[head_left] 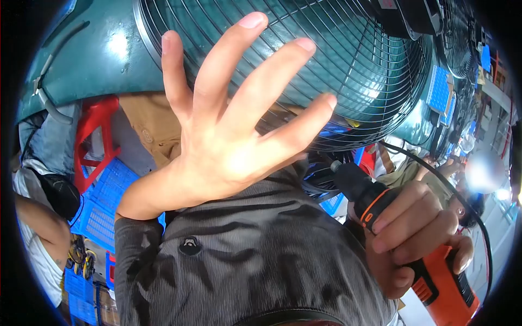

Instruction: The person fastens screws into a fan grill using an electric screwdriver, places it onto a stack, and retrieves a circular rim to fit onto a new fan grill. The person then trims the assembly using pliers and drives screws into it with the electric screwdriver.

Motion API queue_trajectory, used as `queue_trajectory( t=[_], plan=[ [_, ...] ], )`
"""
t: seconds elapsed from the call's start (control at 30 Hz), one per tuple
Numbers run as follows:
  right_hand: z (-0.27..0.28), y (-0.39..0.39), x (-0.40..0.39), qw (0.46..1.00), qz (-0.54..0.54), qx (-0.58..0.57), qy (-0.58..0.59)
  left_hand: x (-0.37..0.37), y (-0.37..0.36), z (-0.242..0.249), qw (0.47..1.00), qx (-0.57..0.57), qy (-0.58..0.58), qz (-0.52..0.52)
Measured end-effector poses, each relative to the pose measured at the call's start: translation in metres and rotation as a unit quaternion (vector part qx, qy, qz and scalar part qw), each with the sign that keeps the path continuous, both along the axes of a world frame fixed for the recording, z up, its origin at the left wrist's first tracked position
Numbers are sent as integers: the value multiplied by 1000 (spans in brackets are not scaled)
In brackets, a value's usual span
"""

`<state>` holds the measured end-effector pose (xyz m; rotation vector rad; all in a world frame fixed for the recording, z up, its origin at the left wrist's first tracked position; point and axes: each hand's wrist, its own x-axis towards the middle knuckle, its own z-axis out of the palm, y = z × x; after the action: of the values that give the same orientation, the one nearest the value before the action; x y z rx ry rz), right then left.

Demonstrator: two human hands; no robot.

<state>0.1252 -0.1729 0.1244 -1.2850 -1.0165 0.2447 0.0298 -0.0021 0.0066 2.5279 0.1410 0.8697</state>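
My left hand [228, 136] is raised with its fingers spread wide, the back of the hand facing me, and holds nothing. Behind its fingers lies a black wire fan guard [356, 54], round and domed, resting on a green work surface [109, 60]. At the lower right, my right hand [416, 231] wraps around an orange and black power drill [443, 293]. The drill's chuck [348, 176] points up and left, just below the rim of the fan guard. A black cable [451, 182] arcs past the right hand.
A dark fan motor part [408, 16] sits at the top right, with another fan guard [462, 49] beyond it. A red stool [95, 141] and blue crates [103, 201] stand at left, near a seated person's arm [43, 228]. Other people [467, 204] are at right.
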Motion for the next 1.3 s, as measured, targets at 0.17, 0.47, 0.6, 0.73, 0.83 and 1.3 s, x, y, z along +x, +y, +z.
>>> queue_trajectory(
  t=[0.17, 0.47, 0.6, 0.73, 0.83, 1.3],
  plan=[
    [-6, -2, 2, 999, 25, 33, -22, -3, 1, 2, 1000, -5, 9, -2],
    [-2, -3, 14, 996, 82, -12, -19, -3, 0, 6, 1000, -11, 16, -9],
    [-3, -2, 26, 991, 130, -1, 14, -2, 0, 5, 1000, -9, 15, -11],
    [-11, 6, 48, 964, 258, 51, 38, -3, 0, 9, 999, -1, 32, -11],
    [0, -6, 69, 951, 290, 52, 95, -5, 5, 14, 998, -2, 53, -25],
    [-53, -107, 57, 896, -282, -162, 303, 34, 82, 11, 896, -433, -71, 67]
  ],
)
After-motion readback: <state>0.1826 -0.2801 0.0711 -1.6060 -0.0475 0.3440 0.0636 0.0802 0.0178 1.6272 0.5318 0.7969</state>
